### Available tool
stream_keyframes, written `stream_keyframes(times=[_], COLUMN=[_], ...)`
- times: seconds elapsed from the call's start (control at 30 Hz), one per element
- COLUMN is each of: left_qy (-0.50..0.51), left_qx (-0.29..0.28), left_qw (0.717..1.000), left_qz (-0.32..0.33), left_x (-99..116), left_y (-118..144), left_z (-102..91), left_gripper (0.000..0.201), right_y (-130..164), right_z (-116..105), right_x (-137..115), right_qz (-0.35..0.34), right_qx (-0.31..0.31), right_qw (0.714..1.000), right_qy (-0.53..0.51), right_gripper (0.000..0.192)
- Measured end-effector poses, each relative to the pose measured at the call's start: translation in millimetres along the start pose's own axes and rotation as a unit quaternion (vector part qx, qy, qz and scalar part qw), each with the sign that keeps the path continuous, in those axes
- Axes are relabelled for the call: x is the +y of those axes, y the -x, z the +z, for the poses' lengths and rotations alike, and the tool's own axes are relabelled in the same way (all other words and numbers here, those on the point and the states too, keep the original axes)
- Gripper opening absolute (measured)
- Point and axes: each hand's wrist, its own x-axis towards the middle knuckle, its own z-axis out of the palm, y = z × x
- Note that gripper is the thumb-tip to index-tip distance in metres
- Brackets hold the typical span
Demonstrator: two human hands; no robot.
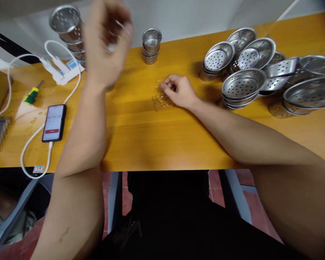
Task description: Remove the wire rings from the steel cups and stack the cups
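Raised high at the upper left, my left hand (107,47) is blurred, its fingers curled inward. A thin bright strip shows between them, but I cannot make out what it is. My right hand (180,91) rests low over the table with thumb and forefinger pinched on a thin bent metal wire. Several more curved wires (162,103) lie loosely on the wood just below those fingertips. Beyond both hands, near the wall, stands a short stack of perforated metal cups (151,45). The left forearm and wrist partly hide another cup behind them.
Several perforated metal cups (243,85) are piled at the right. A taller cup stack (67,27) rises at the back left beside a white power strip (67,74). A cabled phone (54,122) and a yellow-green screwdriver (32,94) lie on the wooden table (151,144).
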Motion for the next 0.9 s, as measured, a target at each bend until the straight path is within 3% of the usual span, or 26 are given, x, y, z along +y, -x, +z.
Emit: stream_keyframes(times=[0.03, 0.07, 0.13, 0.27, 0.4, 0.47, 0.53, 0.6, 0.67, 0.73, 0.8, 0.9], left_qy=[-0.009, -0.009, -0.071, -0.212, -0.233, -0.222, -0.204, -0.183, -0.168, -0.164, -0.143, 0.002], left_qx=[-0.051, -0.116, -0.161, -0.167, -0.148, -0.143, -0.136, -0.12, -0.104, -0.086, -0.056, -0.009], left_qw=[0.997, 0.986, 0.96, 0.916, 0.83, 0.802, 0.815, 0.857, 0.891, 0.913, 0.937, 0.956], left_qz=[-0.061, -0.119, -0.218, -0.296, -0.485, -0.537, -0.524, -0.467, -0.409, -0.364, -0.315, -0.294], left_x=[1.0, -2.7, -20.2, -55.9, -64.7, -65.6, -67.0, -68.9, -69.9, -66.8, -55.5, -19.8], left_y=[8.7, 18.4, 34.3, 25.2, -19.2, -33.6, -36.8, -31.6, -23.1, -15.4, -8.9, 4.2], left_z=[27.0, 48.8, 79.3, 119.2, 156.5, 166.4, 166.2, 158.1, 146.7, 135.7, 126.8, 118.3], left_gripper=[0.044, 0.058, 0.078, 0.113, 0.115, 0.109, 0.083, 0.055, 0.045, 0.048, 0.047, 0.019], right_y=[0.3, 0.6, 1.0, 1.1, 2.1, 2.9, 3.5, 3.6, 3.0, 2.3, 1.8, 1.5], right_z=[0.1, 0.0, -0.4, -1.7, -2.4, -2.6, -2.8, -2.6, -1.8, -0.2, 1.7, 2.2], right_x=[-0.5, -1.6, -4.6, -9.0, -8.5, -8.1, -8.3, -8.3, -7.3, -4.7, -1.2, 1.5], right_qz=[0.003, 0.007, 0.016, 0.018, -0.003, -0.006, -0.007, -0.012, -0.016, -0.02, -0.026, -0.016], right_qx=[-0.004, -0.009, -0.024, -0.043, -0.049, -0.051, -0.05, -0.049, -0.049, -0.042, -0.014, 0.065], right_qw=[1.0, 1.0, 1.0, 0.999, 0.998, 0.998, 0.998, 0.997, 0.997, 0.998, 0.999, 0.997], right_qy=[0.005, 0.009, 0.013, 0.024, 0.039, 0.044, 0.049, 0.054, 0.052, 0.048, 0.046, 0.045], right_gripper=[0.071, 0.069, 0.064, 0.047, 0.032, 0.03, 0.028, 0.026, 0.023, 0.022, 0.021, 0.031])
